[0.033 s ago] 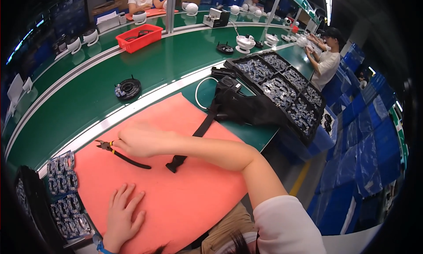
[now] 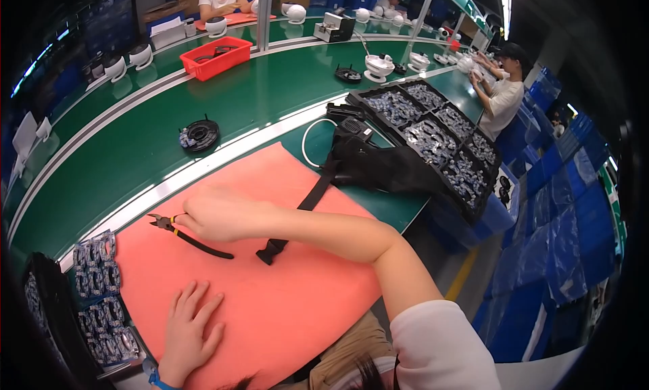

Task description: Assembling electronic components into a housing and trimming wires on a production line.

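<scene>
My right hand is over the salmon-coloured mat, fingers closed on one handle of a pair of diagonal cutters. The cutters' jaws stand apart and point to the left; the other handle, black with a yellow band, shows below the hand. My fingertips are partly hidden behind the hand. Lower down, my left hand lies flat on the mat with its fingers spread and nothing in them. A black strap with a buckle lies on the mat beneath my right forearm.
Small circuit boards lie stacked at the mat's left edge. Right of the mat are a black pouch and a divided black tray of small parts. Beyond it, a round black part and red bin sit on the green line. Co-workers sit farther off.
</scene>
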`<state>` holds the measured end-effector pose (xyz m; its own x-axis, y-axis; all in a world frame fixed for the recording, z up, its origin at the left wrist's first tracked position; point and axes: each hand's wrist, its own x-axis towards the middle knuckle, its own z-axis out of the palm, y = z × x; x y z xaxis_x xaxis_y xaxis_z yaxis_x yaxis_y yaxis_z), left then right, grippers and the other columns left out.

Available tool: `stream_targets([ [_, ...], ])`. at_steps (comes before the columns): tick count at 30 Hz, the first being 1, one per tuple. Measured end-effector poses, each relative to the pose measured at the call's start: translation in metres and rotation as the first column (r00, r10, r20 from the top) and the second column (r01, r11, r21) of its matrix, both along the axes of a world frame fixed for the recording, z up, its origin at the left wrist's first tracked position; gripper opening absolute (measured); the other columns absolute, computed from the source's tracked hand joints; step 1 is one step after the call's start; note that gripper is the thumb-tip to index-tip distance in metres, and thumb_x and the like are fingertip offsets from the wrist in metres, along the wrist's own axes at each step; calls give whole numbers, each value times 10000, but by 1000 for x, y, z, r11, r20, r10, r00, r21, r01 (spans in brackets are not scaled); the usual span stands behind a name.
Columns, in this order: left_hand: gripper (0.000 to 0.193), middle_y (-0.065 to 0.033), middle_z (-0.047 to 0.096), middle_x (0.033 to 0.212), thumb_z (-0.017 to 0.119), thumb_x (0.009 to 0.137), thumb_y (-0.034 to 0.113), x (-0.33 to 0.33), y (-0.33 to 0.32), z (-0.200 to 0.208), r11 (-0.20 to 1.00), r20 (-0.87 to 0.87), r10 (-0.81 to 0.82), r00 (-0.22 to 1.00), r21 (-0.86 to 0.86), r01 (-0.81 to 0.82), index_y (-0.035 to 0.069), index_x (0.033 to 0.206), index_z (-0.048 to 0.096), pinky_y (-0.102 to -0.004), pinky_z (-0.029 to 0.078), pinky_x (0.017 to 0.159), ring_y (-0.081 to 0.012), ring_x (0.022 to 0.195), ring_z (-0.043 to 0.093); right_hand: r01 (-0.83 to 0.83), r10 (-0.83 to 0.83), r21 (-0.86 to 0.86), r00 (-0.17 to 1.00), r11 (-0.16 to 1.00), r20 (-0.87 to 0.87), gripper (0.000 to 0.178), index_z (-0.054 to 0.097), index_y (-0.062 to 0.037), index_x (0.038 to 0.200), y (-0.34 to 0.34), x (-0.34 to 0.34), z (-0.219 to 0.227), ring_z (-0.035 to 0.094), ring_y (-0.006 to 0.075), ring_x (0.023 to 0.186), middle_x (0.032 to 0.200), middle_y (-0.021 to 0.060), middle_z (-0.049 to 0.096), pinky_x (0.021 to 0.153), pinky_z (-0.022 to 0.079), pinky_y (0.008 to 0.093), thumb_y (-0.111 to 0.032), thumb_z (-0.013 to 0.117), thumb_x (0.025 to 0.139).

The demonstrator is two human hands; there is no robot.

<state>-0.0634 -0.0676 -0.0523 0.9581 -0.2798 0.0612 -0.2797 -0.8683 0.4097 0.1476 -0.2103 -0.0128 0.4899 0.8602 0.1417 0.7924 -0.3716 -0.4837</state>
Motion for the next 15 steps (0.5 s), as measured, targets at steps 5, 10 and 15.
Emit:
stream_targets([
  [5,471,-168,458,1360,639,795,233,8,-3,0,999,44,-36,998,-8,36,103,1245,586,-513,249,1099,-375,1296,380,-106,93,77,984,991,154,332,635,8,823,13,-20,-51,617,371,594,639,185,611,530,475,461,-288,513,908],
  [10,421,-163,520,1246,635,803,241,2,8,-11,1000,64,-11,998,11,10,45,1175,600,-516,271,1086,-372,1238,421,-276,265,29,945,961,194,288,558,50,938,18,-69,-60,623,309,534,616,150,615,469,458,432,-213,555,821],
  [15,403,-154,541,1209,631,819,264,1,11,-5,998,83,-53,995,43,49,31,1146,602,-497,299,1077,-364,1214,438,-323,325,-28,943,946,71,333,552,-28,1142,23,-61,-58,626,351,592,660,166,628,540,487,460,-271,491,924],
])
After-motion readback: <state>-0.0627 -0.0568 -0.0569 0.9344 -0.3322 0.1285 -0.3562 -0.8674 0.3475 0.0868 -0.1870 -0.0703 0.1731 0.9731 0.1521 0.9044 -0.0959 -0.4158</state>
